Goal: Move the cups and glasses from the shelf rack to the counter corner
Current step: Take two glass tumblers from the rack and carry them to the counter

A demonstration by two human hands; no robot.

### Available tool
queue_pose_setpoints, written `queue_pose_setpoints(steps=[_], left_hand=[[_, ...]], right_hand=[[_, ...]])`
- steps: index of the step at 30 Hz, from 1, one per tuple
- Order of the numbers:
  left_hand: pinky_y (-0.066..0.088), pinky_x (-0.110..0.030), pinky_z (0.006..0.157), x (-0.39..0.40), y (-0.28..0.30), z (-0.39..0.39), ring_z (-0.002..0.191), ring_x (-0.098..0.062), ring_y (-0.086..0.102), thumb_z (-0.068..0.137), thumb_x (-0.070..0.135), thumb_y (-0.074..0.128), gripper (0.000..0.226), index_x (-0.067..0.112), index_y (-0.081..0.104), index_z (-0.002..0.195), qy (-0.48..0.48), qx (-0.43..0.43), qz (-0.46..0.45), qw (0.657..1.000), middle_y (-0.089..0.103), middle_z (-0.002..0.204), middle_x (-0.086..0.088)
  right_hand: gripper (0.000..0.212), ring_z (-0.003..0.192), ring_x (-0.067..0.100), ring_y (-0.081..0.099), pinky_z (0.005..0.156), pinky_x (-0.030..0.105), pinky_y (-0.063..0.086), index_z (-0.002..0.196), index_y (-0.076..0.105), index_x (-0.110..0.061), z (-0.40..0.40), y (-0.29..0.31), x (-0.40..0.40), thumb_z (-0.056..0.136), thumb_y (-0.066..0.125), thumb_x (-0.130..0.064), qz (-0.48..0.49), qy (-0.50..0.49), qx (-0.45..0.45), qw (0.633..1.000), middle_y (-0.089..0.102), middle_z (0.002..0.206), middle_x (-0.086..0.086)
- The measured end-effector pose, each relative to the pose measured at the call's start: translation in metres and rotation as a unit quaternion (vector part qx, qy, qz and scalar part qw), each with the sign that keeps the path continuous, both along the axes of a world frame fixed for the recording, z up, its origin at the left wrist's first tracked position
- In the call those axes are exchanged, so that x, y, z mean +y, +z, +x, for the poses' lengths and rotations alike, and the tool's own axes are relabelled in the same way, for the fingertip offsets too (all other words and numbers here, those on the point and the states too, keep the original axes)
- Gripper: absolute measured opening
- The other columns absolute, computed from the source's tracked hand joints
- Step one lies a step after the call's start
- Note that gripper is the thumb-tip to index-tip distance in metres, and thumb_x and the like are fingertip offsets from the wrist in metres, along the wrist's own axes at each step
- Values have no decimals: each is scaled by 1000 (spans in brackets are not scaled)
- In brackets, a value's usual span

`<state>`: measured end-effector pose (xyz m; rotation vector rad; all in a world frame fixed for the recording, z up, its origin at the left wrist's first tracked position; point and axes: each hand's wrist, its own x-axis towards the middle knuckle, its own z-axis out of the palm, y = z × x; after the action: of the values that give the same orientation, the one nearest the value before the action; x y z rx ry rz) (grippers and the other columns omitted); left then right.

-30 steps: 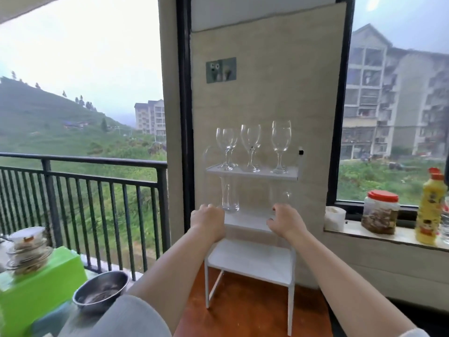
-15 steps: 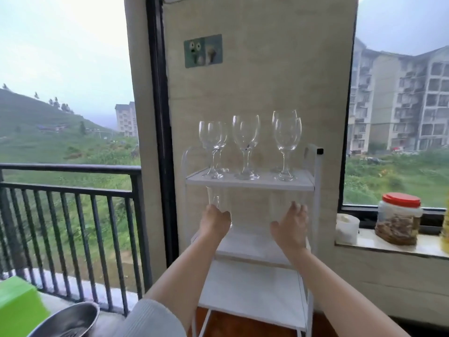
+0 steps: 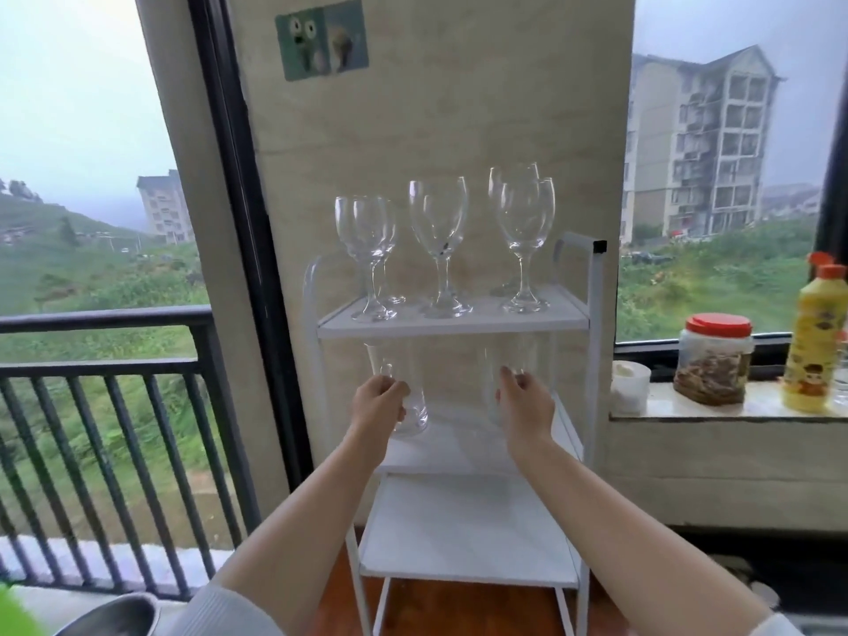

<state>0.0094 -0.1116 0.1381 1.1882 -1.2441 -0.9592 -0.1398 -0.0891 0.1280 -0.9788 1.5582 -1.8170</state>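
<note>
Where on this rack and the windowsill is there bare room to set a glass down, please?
The bottom shelf is bare. The middle shelf is free between the two tumblers at the left hand and right hand. The top shelf is crowded with wine glasses. The windowsill has a gap between white cup and jar.

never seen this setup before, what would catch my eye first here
First, the row of clear stemmed wine glasses standing upright on the top shelf of the narrow white metal shelf rack against the beige wall. Just below, the left hand and right hand each reach onto the middle shelf for a tall clear glass tumbler. On the windowsill to the right stand a red-lidded clear plastic jar and a yellow plastic bottle.
</note>
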Motion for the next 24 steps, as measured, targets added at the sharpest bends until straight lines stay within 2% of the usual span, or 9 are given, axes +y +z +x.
queue_pose_setpoints(steps=[3, 6, 9, 11, 14, 17, 20, 24], left_hand=[[34, -18, 39, 11, -1, 8, 34, -9, 31, 83, -6, 47, 38, 13, 35, 52, -17, 41, -9, 999, 31, 40, 5], [36, -11, 31, 28, 5, 13, 21, -3, 28, 84, -2, 48, 37, 12, 38, 51, -28, 47, -12, 998, 30, 24, 12], [31, -15, 37, 49, 6, 13, 22, -7, 31, 81, 8, 52, 37, 15, 34, 49, -12, 39, -25, 999, 32, 38, 1], [23, -27, 49, 68, 3, 12, 38, -16, 27, 76, 12, 52, 38, 18, 27, 48, -6, 30, -48, 998, 25, 49, -2], [13, -30, 50, 95, -8, 7, 51, -15, 17, 74, 4, 47, 42, 21, 19, 47, -33, 29, -78, 996, 19, 52, 0], [12, -29, 49, 122, -20, -11, 50, -15, 17, 74, 4, 47, 42, 21, 19, 46, -78, 21, -75, 994, 18, 51, 1], [13, -28, 49, 151, -31, -46, 49, -14, 17, 74, 4, 49, 44, 20, 21, 45, -123, 26, -78, 989, 19, 47, 2], [19, -28, 47, 213, -52, -115, 48, -13, 22, 76, 8, 52, 42, 20, 28, 44, -198, 35, -63, 977, 24, 46, 2]], right_hand=[[42, 57, 17, 24, 53, 29, 19, 49, 23, -17, 6, 6, 19, 82, 50, -13, -17, -6, -39, 999, 25, 56, 4], [42, 54, 15, 18, 47, 27, 16, 49, 21, -19, 14, 9, 45, 79, 49, -9, -17, -25, -40, 999, 21, 55, 2], [41, 52, 14, 19, 38, 22, 16, 49, 25, -19, 17, 6, 76, 77, 53, -9, -31, -57, -86, 994, 23, 54, 0], [42, 52, 13, 18, 41, 23, 15, 48, 24, -21, 19, 2, 106, 74, 54, -7, -62, -89, -137, 985, 21, 54, -1], [43, 45, 12, 17, 42, 22, 15, 44, 24, -20, 11, -6, 154, 69, 54, -3, -92, -138, -165, 972, 20, 48, -2], [41, 37, 9, 17, 39, 19, 16, 40, 26, -16, -3, -9, 204, 68, 51, 0, -119, -170, -160, 965, 20, 38, -5], [48, 34, 7, 16, 36, 17, 17, 33, 27, -19, -26, -9, 252, 69, 51, 1, -135, -216, -192, 948, 20, 31, -11], [42, 27, 4, 17, 32, 16, 18, 41, 28, -17, -73, -15, 331, 71, 53, -1, -133, -289, -198, 927, 22, 26, -14]])
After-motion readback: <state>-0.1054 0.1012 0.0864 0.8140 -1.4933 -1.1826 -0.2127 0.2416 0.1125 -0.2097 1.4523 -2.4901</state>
